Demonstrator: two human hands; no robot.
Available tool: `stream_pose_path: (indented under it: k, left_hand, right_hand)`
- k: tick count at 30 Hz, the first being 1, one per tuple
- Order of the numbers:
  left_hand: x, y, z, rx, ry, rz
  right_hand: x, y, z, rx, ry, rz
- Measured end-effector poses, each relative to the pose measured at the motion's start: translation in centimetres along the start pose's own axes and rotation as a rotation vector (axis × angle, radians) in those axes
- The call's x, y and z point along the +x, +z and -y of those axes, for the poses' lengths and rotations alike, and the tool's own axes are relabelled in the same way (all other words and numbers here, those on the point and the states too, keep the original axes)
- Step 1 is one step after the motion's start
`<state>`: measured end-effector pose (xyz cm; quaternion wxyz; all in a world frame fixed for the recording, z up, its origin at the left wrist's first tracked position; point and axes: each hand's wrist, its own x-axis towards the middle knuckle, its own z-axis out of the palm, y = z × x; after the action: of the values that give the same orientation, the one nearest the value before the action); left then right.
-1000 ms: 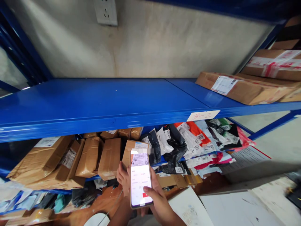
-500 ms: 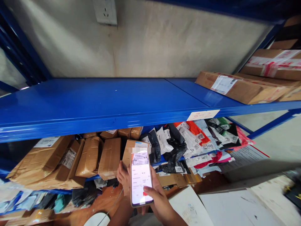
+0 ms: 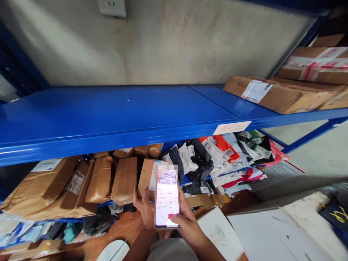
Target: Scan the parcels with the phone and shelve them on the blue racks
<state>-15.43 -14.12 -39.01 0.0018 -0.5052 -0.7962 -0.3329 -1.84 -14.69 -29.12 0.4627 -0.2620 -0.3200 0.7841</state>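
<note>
A smartphone (image 3: 167, 197) with a lit white screen is held upright low in the middle of the view. My left hand (image 3: 145, 208) cups its left edge and back, fingers wrapped round it. My right hand (image 3: 187, 226) grips it from the right, with the thumb resting on a red button near the screen's bottom. Just behind the phone stands a brown cardboard parcel (image 3: 145, 174) with a white label on the lower shelf.
A blue metal shelf (image 3: 108, 116) runs across the view, bare at the left and middle. Taped cardboard boxes (image 3: 274, 96) lie on its right end. Below it are brown parcels (image 3: 100, 179) and several plastic mail bags (image 3: 223, 159). White sheets (image 3: 272, 235) lie at bottom right.
The view has dipped and shifted slightly, so the phone and both hands now sit a little further right. The grip on the phone is the same, thumb still on the screen.
</note>
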Motion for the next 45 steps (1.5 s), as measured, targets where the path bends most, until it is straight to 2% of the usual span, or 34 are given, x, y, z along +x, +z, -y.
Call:
stream_pose_path:
  k: [4, 9, 18, 22, 30, 41, 45]
  left_hand:
    - [0.0, -0.8, -1.4, -0.037, 0.021, -0.208]
    - [0.3, -1.0, -2.1, -0.042, 0.104, -0.340]
    - [0.3, -1.3, -3.1, -0.021, 0.118, -0.318]
    - [0.3, -1.2, -2.9, -0.029, 0.117, -0.318]
    - [0.0, 0.3, -1.1, -0.079, 0.153, -0.441]
    - [-0.6, 0.8, -1.9, -0.036, 0.049, -0.452]
    - [0.2, 0.2, -2.3, -0.031, 0.044, -0.481]
  right_hand:
    - [-0.6, -0.7, 2.2, 0.044, -0.003, 0.022]
    - [-1.5, -2.9, 4.5, 0.043, -0.098, -0.107]
    - [-2.3, -4.8, 6.8, 0.072, -0.144, -0.246]
    - [-1.9, -4.8, 7.0, 0.063, -0.144, -0.225]
    - [-1.6, -5.6, 6.4, 0.089, -0.162, -0.184]
    - [-1.8, -6.0, 7.5, 0.080, -0.150, -0.184]
    - [-1.7, -6.4, 7.5, 0.060, -0.167, -0.171]
